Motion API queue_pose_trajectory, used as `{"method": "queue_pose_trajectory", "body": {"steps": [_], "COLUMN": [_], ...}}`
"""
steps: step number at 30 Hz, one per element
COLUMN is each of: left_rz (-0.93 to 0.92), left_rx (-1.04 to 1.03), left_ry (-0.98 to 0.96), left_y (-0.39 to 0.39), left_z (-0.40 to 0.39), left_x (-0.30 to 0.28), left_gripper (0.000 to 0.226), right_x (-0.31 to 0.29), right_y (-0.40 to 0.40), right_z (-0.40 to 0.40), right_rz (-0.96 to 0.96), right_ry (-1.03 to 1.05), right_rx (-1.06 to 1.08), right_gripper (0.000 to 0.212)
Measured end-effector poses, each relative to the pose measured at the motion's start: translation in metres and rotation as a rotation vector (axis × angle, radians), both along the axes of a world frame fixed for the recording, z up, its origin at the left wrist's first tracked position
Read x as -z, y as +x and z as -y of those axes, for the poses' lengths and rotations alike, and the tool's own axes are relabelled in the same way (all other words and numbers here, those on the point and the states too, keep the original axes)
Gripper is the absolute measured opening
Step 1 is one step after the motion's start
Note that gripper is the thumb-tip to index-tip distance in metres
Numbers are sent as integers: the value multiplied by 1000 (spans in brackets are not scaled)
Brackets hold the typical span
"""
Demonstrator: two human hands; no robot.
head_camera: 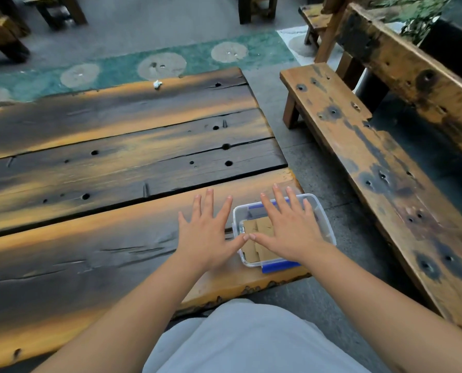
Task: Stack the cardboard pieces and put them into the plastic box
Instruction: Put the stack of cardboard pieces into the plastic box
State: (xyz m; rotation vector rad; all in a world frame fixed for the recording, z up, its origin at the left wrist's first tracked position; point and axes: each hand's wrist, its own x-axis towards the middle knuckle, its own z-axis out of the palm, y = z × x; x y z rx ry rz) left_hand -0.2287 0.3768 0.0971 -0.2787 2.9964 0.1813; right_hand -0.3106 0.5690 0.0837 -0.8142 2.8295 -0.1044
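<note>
A clear plastic box (323,222) with blue clips stands at the near right corner of the wooden table (116,157). Brown cardboard pieces (261,228) lie flat inside it, partly hidden by my right hand. My right hand (289,227) hovers over the box with its fingers spread and nothing in it. My left hand (208,230) is spread flat above the table just left of the box, also holding nothing. The two thumb tips nearly touch over the box's left edge.
A wooden bench (386,168) runs along the right side, with a gap of grey floor between it and the table. A small white scrap (157,84) lies at the table's far edge. More benches stand at the back.
</note>
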Motion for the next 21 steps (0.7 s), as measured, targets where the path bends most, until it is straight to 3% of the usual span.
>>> {"method": "queue_pose_trajectory", "body": {"steps": [7,21], "left_rz": [-24,-121], "left_rx": [27,127], "left_ry": [-73,7], "left_y": [3,-4], "left_z": [28,50], "left_x": [-4,-27], "left_gripper": [86,87], "right_x": [-12,-24], "right_y": [8,24], "right_z": [19,36], "right_rz": [-14,-53], "right_ry": [-7,-1], "right_rx": [37,164], "right_gripper": [100,100]}}
